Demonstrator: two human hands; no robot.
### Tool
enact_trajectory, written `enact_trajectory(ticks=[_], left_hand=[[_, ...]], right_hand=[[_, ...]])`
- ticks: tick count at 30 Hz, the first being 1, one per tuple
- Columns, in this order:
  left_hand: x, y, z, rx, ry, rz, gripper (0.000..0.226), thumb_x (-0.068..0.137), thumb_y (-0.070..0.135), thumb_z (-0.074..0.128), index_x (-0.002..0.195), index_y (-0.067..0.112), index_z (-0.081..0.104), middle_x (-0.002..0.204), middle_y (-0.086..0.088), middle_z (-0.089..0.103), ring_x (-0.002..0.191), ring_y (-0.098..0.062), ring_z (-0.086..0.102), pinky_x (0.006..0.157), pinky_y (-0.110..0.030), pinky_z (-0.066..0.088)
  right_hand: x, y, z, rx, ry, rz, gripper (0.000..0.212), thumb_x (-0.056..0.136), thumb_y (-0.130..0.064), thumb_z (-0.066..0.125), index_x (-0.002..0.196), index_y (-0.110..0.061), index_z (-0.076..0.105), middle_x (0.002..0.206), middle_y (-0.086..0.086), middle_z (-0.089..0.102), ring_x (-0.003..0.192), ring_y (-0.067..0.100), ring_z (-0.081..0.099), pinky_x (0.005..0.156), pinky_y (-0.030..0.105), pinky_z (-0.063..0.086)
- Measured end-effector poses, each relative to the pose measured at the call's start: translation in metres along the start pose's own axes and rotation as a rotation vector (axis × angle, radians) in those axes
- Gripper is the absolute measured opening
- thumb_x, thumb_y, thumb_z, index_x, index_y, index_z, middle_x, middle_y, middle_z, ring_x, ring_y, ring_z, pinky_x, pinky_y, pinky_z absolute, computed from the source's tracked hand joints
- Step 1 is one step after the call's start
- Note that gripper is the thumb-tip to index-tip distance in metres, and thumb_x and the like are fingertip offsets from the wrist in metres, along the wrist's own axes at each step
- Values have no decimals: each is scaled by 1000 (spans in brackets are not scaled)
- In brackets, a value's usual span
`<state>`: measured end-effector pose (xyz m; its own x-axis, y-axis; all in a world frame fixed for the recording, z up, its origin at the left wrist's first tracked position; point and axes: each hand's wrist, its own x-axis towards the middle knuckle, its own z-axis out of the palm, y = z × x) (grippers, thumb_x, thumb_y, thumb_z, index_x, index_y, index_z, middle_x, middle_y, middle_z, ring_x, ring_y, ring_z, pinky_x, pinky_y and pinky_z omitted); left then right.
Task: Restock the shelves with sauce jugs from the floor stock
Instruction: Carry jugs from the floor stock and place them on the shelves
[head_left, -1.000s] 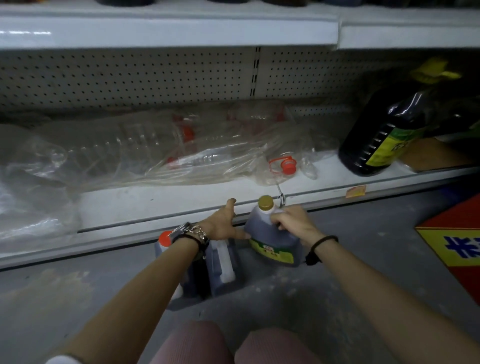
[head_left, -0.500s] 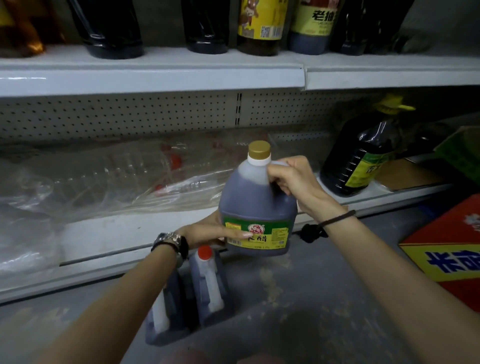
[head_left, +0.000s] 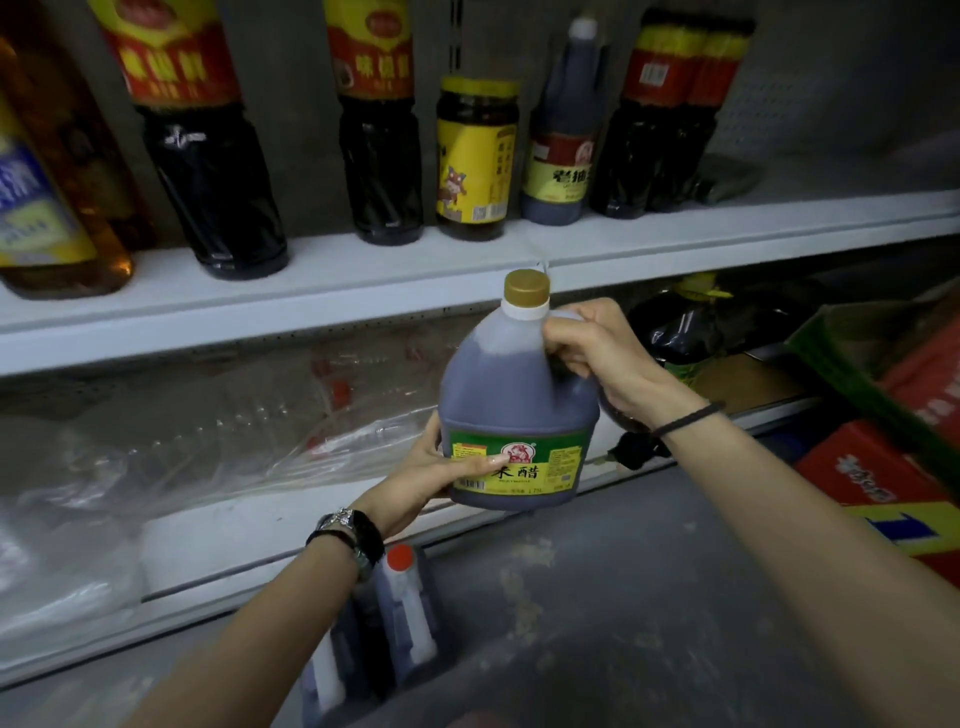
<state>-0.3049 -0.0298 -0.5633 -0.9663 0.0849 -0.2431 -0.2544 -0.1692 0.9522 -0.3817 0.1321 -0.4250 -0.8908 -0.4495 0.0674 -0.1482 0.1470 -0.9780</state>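
1. Lifted off the floor (head_left: 649, 597) since a second ago, the jug (head_left: 519, 405) now hangs in the air in the head view. It is in front of the lower shelf's (head_left: 249, 530) front edge, with its cap (head_left: 527, 287) level with the lip of the upper shelf (head_left: 363, 283).
2. Both hands carry it. The right hand (head_left: 597, 353) curls round the moulded handle by the neck. The left hand (head_left: 431, 478) cradles the lower side, its thumb pressed flat across the label (head_left: 519, 467); its other fingers are hidden behind the jug.
3. By my reading, the task is at an early stage. This jug is picked up but not yet set on either shelf, and at least two more floor jugs (head_left: 400, 618) wait near the lower shelf's front edge, just below the left wrist.
4. The upper shelf already holds a row of dark bottles (head_left: 218, 187) and a jar (head_left: 475, 156), with bare room at its right end.
5. The jug is squat, round-shouldered translucent plastic filled with dark liquid. It has a glossy green-and-yellow label and a ribbed gold cap over a white collar.
6. The floor jugs have dark bodies, white handles and a red cap.
7. Crinkled clear wrap over empty bottles (head_left: 208, 441) fills the left of the lower shelf. Both shelves are smooth white painted metal, and the floor is scuffed grey.
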Motion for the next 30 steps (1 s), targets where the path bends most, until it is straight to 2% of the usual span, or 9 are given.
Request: enact_trajectory(ticks=[6,9,12,16,20,23,25,27,30], left_hand=[[-27,85,29,9,-6,4,79,64,14,84,133,21,46,112,-3,71,96,-18,70,69,-27,56],[-44,128,45,36,-38,-2,87,57,23,91,132,23,46,110,0,72,96,-17,70,70,-27,56],[-63,172,62,44,-47,-10,81,58,22,88,128,24,48,107,1,72,94,-15,70,68,-25,55],[-89,231,82,102,-82,-18,86,52,34,88,128,23,49,109,0,72,99,-18,69,75,-30,56],[-116,288,99,133,-130,-22,76,62,29,85,129,22,49,110,-1,72,101,-16,69,71,-22,53],[-135,326,110,132,-142,-13,77,65,27,85,132,23,47,114,-3,70,105,-20,67,81,-32,55],[-148,350,118,117,-133,-3,86,58,33,89,133,23,47,115,-4,70,106,-23,67,90,-43,53],[-161,371,122,99,-124,15,85,59,31,90,132,21,48,115,-7,69,106,-27,66,94,-53,50],[-180,397,125,86,-116,28,73,69,20,84,132,19,48,115,-9,69,106,-28,66,94,-48,51]], right_hand=[[-10,-92,-30,-3,-18,21,49,75,6,50,41,-24,32,41,-12,23,41,4,18,44,23,10],[-16,-140,-44,-18,-13,29,47,76,9,49,44,-21,31,41,-12,23,40,4,18,43,22,11],[-24,-187,-57,-22,-6,37,44,75,9,48,46,-18,30,40,-11,23,40,4,17,41,20,11],[-39,-248,-76,-47,14,48,46,79,11,46,48,-17,28,41,-10,22,39,4,16,39,18,13],[-53,-309,-91,-46,22,57,48,79,11,46,45,-17,29,40,-8,23,37,5,17,39,18,12],[-61,-355,-97,-43,30,50,48,79,12,46,46,-17,28,40,-9,22,37,5,15,39,19,11],[-67,-383,-100,-42,31,42,47,79,11,47,47,-16,27,38,-10,23,36,4,16,39,18,12],[-71,-409,-102,-45,33,30,49,80,11,47,44,-17,30,38,-11,24,36,3,17,38,18,12],[-78,-445,-101,-47,9,8,53,80,12,46,41,-20,31,36,-12,26,35,2,19,37,17,14]])
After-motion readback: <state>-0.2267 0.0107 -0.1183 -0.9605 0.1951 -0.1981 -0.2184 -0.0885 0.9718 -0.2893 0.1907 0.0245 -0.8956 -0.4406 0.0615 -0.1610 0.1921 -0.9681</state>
